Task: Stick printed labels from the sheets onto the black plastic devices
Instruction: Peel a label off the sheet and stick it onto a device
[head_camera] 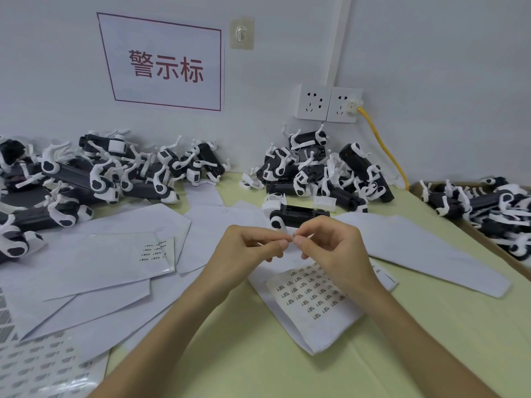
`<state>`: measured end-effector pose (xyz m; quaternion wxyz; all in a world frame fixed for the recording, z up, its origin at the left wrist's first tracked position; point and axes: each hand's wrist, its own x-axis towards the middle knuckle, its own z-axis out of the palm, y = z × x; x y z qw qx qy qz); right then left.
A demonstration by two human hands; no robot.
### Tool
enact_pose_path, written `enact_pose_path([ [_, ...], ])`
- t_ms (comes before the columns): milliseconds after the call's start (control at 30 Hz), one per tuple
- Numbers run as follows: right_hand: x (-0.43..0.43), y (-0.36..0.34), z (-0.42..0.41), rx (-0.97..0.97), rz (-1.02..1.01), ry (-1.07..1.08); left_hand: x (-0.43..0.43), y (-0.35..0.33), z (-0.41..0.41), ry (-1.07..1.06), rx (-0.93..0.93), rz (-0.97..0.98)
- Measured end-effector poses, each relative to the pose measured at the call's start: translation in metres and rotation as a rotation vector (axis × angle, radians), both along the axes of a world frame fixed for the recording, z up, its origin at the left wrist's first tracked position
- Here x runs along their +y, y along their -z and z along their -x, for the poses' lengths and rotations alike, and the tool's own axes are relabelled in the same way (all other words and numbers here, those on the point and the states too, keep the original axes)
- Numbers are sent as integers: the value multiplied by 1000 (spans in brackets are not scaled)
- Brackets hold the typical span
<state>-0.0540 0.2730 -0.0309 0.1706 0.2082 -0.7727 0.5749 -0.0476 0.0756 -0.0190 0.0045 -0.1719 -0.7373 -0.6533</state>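
At centre we see a small label (293, 236) held above the table (258, 354), pinched between the thumb and forefinger tips of the left hand (253, 247) and those of the right hand (330, 245); the other fingers of both hands are curled in. Its print is too small for us to read. Beneath the right hand lies the label sheet (313, 295), with rows of printed labels on it, resting on blank white paper. Just behind the fingertips a single black device (298, 216) with white end pieces lies on its side on the table, apart from the hands. Further back we note a middle heap of devices (324, 170) against the wall, a larger left heap (86, 173), and a cardboard box of devices (488, 208) at the right edge. To the left, loose white sheets overlap, one second sheet (156, 251) carrying a few printed labels, and a grey-patterned sheet (37, 366) occupies the lower left corner. On the wall we observe a red-bordered sign (165, 63), a clear hook (242, 33), two sockets (327, 104) and a yellow cable (385, 150) plugged into the right one.
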Motion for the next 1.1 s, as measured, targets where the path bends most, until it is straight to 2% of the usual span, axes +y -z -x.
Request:
enact_pose_path([
  [133,1,0,-1,23,-54,37,1,3,1,-28,-1,53],
  [300,7,-4,5,76,94,266,-1,6,4,-149,-3,145],
  [433,28,2,19,-67,-89,453,-1,4,4,-171,7,123],
  [567,36,10,30,-246,-150,347,1,5,4,-203,34,171],
  [633,34,12,30,-245,-150,302,1,6,4,-231,61,202],
  [800,24,9,23,-44,-128,291,0,10,5,-316,209,361],
  [900,17,7,14,127,-191,196,-2,10,8,-345,305,498],
  [1000,4,6,4,209,-211,67,-2,13,10,-369,449,709],
  [1100,-5,5,-1,254,-181,7,-3,16,13,-435,571,675],
])
